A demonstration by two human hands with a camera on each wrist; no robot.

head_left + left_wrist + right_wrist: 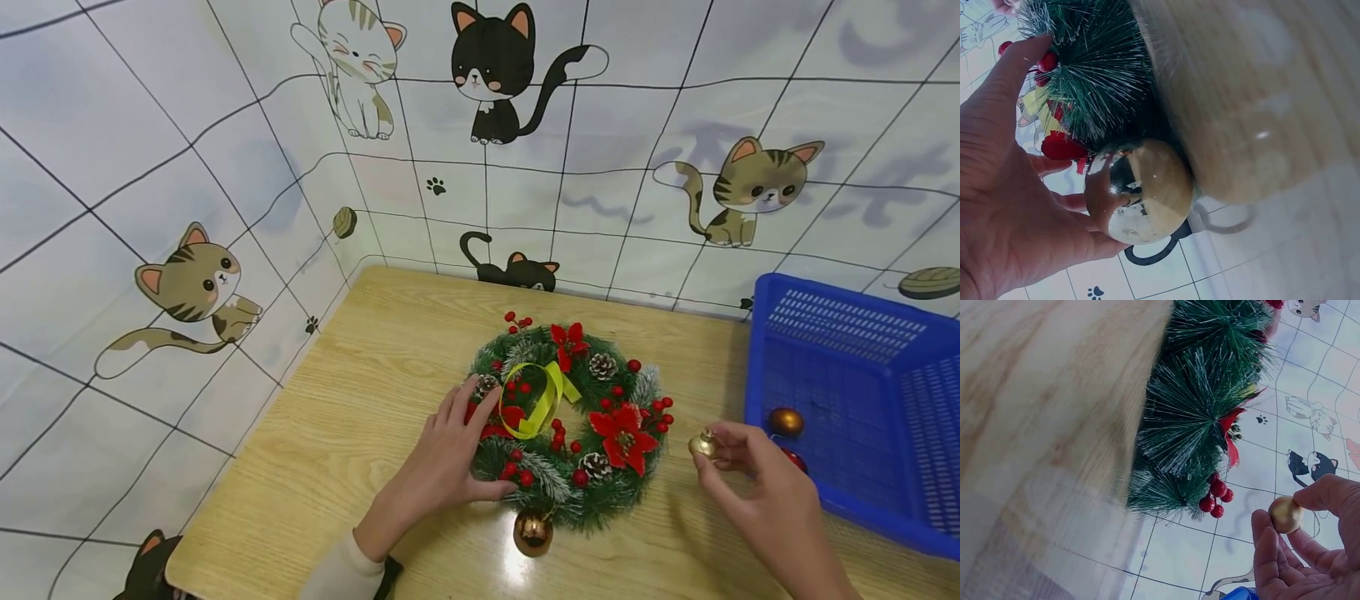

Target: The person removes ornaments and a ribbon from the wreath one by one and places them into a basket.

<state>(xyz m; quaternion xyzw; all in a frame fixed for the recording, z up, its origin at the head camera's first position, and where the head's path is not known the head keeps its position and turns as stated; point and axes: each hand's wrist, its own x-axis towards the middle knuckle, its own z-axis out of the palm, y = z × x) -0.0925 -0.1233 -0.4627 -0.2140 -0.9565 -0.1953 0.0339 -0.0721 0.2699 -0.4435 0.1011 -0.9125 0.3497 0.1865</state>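
Observation:
A green Christmas wreath [592,508] with red poinsettias, berries, pinecones and a looped yellow ribbon [551,400] lies on the table. My left hand [450,454] rests on its left side with fingers spread, the thumb near the lower berries. Close by that hand's fingers, the left wrist view shows a shiny gold bauble [1141,190], covered by the hand in the head view. Another shiny gold bauble [533,533] sits at the wreath's near edge. To the right of the wreath, my right hand [772,492] pinches a small gold bauble [703,445] between thumb and fingers.
A blue plastic basket [855,367] stands at the right of the wooden table [322,450]. It has an orange-gold bauble [786,422] and a red bauble [795,458] inside. Cat-patterned sheeting [637,125] hangs behind the table and along its left side.

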